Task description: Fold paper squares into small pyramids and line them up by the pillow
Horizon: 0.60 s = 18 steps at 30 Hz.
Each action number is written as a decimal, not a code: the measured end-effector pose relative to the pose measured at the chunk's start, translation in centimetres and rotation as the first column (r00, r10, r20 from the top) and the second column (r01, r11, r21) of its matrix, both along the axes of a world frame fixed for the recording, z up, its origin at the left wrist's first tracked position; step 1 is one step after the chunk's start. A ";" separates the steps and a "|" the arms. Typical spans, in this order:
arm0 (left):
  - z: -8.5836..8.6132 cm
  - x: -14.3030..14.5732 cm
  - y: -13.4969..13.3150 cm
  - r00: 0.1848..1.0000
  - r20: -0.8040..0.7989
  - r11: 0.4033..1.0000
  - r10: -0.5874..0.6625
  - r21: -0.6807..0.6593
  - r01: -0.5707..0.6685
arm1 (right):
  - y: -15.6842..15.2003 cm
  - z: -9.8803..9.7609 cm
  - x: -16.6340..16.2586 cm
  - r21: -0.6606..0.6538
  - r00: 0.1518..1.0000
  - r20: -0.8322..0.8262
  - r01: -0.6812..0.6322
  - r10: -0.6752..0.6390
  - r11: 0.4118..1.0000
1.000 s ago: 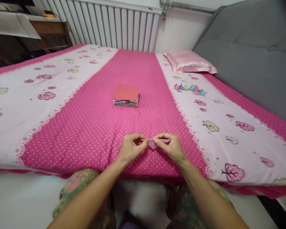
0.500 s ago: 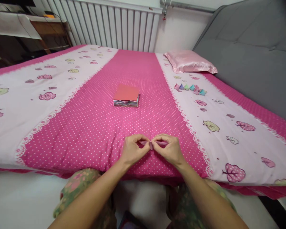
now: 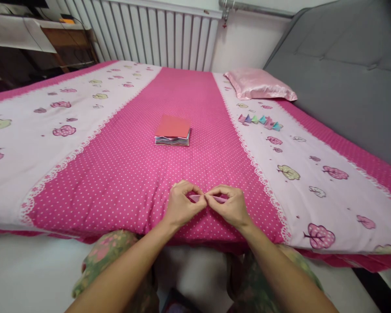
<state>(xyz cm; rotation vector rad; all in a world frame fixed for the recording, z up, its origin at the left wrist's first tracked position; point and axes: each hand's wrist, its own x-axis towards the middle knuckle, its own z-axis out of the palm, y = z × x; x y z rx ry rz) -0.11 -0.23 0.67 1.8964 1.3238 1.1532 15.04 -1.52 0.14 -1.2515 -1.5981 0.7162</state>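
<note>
Close to the bed's near edge, my left hand (image 3: 183,203) and my right hand (image 3: 230,203) meet, thumbs and forefingers pinched together. Between them they hold a small piece of folded pink paper (image 3: 220,199); its two ends show inside the loops of my fingers, and its middle is hidden by the fingertips. Farther off lies a stack of square paper (image 3: 172,127) with a red-orange sheet on top. To the right, a row of small folded paper shapes (image 3: 260,120) in pink, purple, green and blue rests on the white band of the bedspread.
The bedspread (image 3: 133,174) has a pink dotted middle and white bands with printed trees. A pink pillow (image 3: 259,84) lies by the grey headboard (image 3: 339,56). Behind the bed stands a white radiator (image 3: 150,37); a desk (image 3: 65,39) is at the far left.
My fingertips have drawn closer together over the pink paper. Its middle point, seen below the fingers before, is now covered. The stack and the row of shapes have stayed put.
</note>
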 end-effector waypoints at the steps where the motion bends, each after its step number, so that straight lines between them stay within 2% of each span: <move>1: 0.0 0.0 0.0 1.000 0.011 1.000 -0.007 -0.015 0.007 | 0.0 0.1 0.1 -0.001 1.000 -0.002 -0.006 0.006 1.000; 10: 0.3 -1.0 1.1 0.989 0.145 0.989 -0.013 -0.145 0.034 | 0.5 0.9 1.9 -0.054 0.998 -0.068 0.007 -0.010 0.999; 15: 0.8 -2.3 2.0 0.959 0.236 0.974 0.159 -0.198 -0.112 | 0.8 1.1 3.3 -0.040 0.989 -0.138 0.056 -0.061 0.998; 17: 0.9 -2.3 2.0 0.952 0.276 0.977 0.131 -0.198 -0.077 | 0.7 0.9 3.2 -0.052 0.990 -0.137 0.024 -0.031 0.998; 18: 0.9 -2.1 1.8 0.953 0.294 0.982 0.076 -0.190 -0.020 | 0.7 0.9 3.0 -0.060 0.991 -0.135 0.007 -0.015 0.998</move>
